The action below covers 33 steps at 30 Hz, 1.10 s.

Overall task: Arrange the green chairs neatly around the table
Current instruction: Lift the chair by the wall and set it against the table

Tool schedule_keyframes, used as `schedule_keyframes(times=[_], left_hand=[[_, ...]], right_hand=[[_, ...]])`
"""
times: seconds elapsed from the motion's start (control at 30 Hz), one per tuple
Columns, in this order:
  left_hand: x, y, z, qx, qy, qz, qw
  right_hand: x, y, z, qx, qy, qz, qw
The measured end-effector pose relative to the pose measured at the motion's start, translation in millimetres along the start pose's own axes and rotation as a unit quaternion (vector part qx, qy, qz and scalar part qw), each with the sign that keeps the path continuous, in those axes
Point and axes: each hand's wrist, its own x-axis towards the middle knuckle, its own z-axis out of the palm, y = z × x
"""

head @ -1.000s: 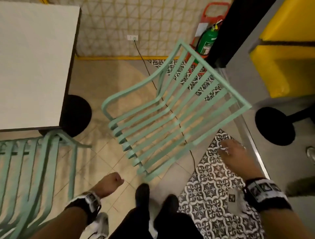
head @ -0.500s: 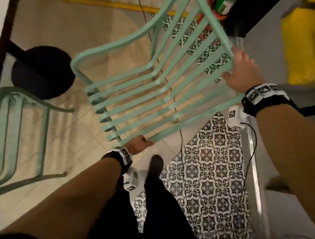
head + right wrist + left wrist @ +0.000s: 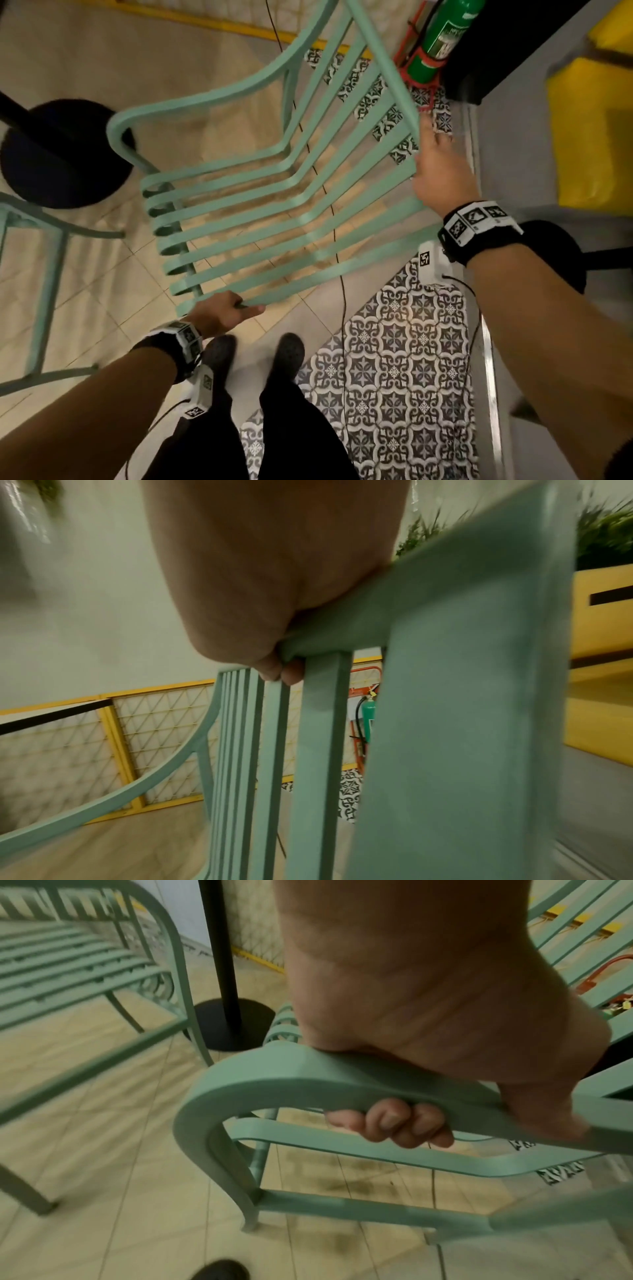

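A mint-green slatted chair [image 3: 274, 192] stands right in front of me on the floor. My left hand [image 3: 222, 310] grips the front end of its near armrest [image 3: 308, 1080], fingers [image 3: 390, 1123] curled under the bar. My right hand [image 3: 438, 171] holds the top rail of the backrest [image 3: 428, 593] at its near corner, fingertips [image 3: 284, 672] wrapped behind the slats. A second green chair [image 3: 37, 260] stands at the left edge, also seen in the left wrist view as the chair [image 3: 78, 966]. The table shows only as its black round base [image 3: 61, 154] and black post [image 3: 222, 947].
A green fire extinguisher [image 3: 442, 37] in a red stand sits behind the chair, by a black pillar. A black cable [image 3: 337, 240] runs across the floor under the chair. Another black table base [image 3: 561, 253] is at right, with a yellow bench [image 3: 592, 130] beyond it. My shoes [image 3: 253, 356] stand just behind the chair.
Both hands have gone from hanging free to holding the chair: left on the armrest front, right on the backrest top rail. The view has closed in on the chair.
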Motion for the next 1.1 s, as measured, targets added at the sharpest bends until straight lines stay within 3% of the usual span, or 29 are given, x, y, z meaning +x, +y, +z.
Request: schedule_keyframes(times=[0.4,0.83,1.1], left_hand=[[40,-55,-130,0.095,0.021,-0.006,0.995],[133,-95,-333,0.169,0.036,0.019,0.985],[180,-94,-418,0.166,0.032,0.073,0.983]], right_hand=[[49,-68,8,0.047,0.025,0.037,0.998],[177,-166,7,0.086,0.065,0.123,0.987],[237,-199,9,0.082,0.062,0.165,0.981]])
